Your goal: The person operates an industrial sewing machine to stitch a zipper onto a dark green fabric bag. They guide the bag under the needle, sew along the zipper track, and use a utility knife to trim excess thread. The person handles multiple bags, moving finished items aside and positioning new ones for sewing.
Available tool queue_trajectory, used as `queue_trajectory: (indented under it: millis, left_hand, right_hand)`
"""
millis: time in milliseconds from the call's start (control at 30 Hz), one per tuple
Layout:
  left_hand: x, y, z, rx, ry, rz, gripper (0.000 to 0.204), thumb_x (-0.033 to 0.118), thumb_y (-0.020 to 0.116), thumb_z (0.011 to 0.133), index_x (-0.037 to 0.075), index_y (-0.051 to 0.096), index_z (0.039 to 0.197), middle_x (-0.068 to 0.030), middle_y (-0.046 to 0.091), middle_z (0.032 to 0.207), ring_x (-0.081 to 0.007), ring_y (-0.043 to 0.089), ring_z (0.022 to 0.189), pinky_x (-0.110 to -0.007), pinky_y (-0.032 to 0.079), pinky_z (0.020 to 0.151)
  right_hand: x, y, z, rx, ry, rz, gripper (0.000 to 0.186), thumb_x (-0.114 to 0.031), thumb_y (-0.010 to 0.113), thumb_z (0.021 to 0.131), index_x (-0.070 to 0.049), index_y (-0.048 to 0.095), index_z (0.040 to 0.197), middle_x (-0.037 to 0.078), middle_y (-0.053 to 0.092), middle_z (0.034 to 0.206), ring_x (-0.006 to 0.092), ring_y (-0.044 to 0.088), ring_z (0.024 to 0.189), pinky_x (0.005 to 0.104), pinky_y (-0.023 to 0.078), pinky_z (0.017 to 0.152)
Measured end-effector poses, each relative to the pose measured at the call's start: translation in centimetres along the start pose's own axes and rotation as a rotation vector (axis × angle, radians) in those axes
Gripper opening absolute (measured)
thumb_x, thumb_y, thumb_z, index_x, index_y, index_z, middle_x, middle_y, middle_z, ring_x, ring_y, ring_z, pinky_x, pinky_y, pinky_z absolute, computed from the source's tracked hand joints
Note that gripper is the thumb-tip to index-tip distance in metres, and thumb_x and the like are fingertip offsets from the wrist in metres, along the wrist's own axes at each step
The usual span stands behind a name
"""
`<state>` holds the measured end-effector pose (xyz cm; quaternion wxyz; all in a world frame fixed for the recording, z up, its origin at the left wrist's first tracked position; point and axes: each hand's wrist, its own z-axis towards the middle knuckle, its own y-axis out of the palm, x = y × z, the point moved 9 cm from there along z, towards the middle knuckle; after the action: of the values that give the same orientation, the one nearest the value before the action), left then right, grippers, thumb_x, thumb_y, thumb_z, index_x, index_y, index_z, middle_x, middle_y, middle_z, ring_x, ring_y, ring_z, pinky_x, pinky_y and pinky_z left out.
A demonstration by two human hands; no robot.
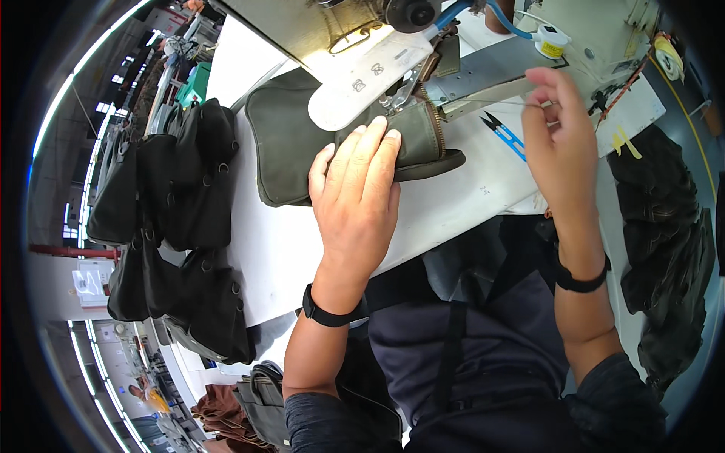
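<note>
Head | left hand (356, 189) flat on bag (288, 143) | right hand (557, 124) curled, hold unclear | snips (507, 139) between

ok so the bag (285, 143) is under the left hand's (353, 204) fingers, sewing machine (317, 38) just past the tips, bag pile (181, 181) way left. Snips (504, 137) lie on the table (445, 204), left of the right hand's (560, 143) fingers; fabric heap (661, 241) further right.

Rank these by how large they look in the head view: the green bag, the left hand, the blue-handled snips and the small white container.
1. Green bag
2. Left hand, lying on it
3. Blue-handled snips and small white container: too close to rank; the snips look longer, the container broader.
</note>
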<state>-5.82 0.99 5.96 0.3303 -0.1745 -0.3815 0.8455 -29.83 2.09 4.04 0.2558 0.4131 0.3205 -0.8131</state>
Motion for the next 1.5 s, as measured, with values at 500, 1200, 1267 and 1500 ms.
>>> queue_trajectory:
  millis: [500, 1200, 1267, 1500]
  left_hand:
    - [0.0, -0.4, 0.9, -0.035, 0.004, -0.032, 0.059, -0.005, 0.075, 0.066, 0.008, 0.069, 0.123, -0.0086, 0.071, 0.132, -0.0265, 0.066, 0.123, -0.044, 0.045, 0.106]
    - [-0.1, -0.8, 0.9, -0.009, -0.009, -0.007, 0.054, -0.004, 0.074, 0.066, 0.007, 0.072, 0.119, -0.0091, 0.072, 0.13, -0.0256, 0.068, 0.12, -0.043, 0.047, 0.105]
    - [0.2, -0.8, 0.8, -0.018, -0.005, -0.001, 0.054, -0.004, 0.074, 0.066, 0.007, 0.072, 0.119, -0.0088, 0.072, 0.13, -0.0253, 0.067, 0.121, -0.043, 0.047, 0.105]
    - [0.2, -0.9, 0.3, 0.041, 0.065, 0.044, 0.06, -0.004, 0.073, 0.066, 0.01, 0.072, 0.124, -0.0075, 0.069, 0.134, -0.0284, 0.064, 0.123, -0.043, 0.046, 0.107]
  right_hand:
    - [-5.8, 7.5, -1.2, 0.141, -0.496, 0.022, 0.015, -0.02, 0.077, 0.085, -0.006, 0.077, 0.088, 0.01, 0.07, 0.107, 0.0327, 0.058, 0.12, 0.0514, 0.033, 0.11]
    - [-5.7, 8.9, -0.6, 0.125, -0.392, 0.102, 0.015, -0.018, 0.073, 0.086, -0.005, 0.074, 0.081, 0.01, 0.071, 0.11, 0.031, 0.058, 0.123, 0.0569, 0.022, 0.119]
    - [-5.5, 8.7, -0.9, 0.145, -0.41, 0.094, 0.015, -0.02, 0.076, 0.088, -0.005, 0.073, 0.085, 0.007, 0.069, 0.11, 0.0278, 0.058, 0.119, 0.053, 0.021, 0.12]
    - [-5.4, 8.4, -0.3, 0.147, -0.346, 0.248, 0.018, -0.021, 0.074, 0.084, -0.005, 0.071, 0.077, 0.009, 0.07, 0.103, 0.03, 0.06, 0.114, 0.0529, 0.03, 0.112]
